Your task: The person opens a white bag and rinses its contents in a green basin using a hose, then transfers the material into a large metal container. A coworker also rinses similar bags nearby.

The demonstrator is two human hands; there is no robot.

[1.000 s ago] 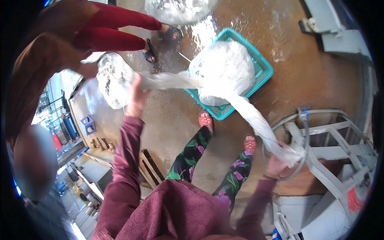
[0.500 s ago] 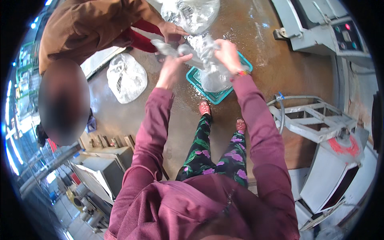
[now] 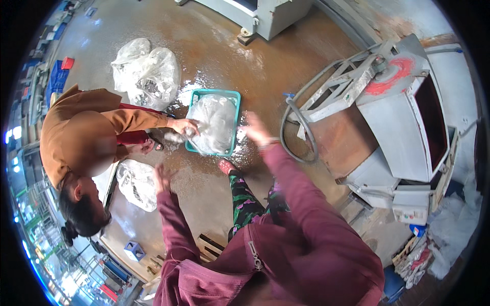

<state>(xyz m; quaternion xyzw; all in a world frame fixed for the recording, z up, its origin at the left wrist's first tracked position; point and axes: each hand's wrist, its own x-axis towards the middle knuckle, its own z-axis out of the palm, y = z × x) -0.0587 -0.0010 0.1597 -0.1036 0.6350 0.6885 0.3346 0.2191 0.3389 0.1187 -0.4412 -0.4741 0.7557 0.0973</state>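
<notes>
Neither hand grips anything: the right hand point(image 3: 255, 133) is spread open just beside the teal plastic basket point(image 3: 197, 97), while the left hand point(image 3: 162, 176) hangs open, apparently empty though blurred. The clear plastic bag point(image 3: 217, 122) fills the basket, ahead and left of the nearer right hand. A co-worker's hand point(image 3: 184, 126) pinches the bag's neck.

The right hand point(image 3: 255, 133) is smeared by motion, so its fingers cannot be told apart. The left hand point(image 3: 162, 177) is seen from the back and its palm is hidden. What is packed in the clear plastic bag point(image 3: 217, 122) cannot be made out. The grey machine point(image 3: 408, 117) is cut off by the fisheye rim.
</notes>
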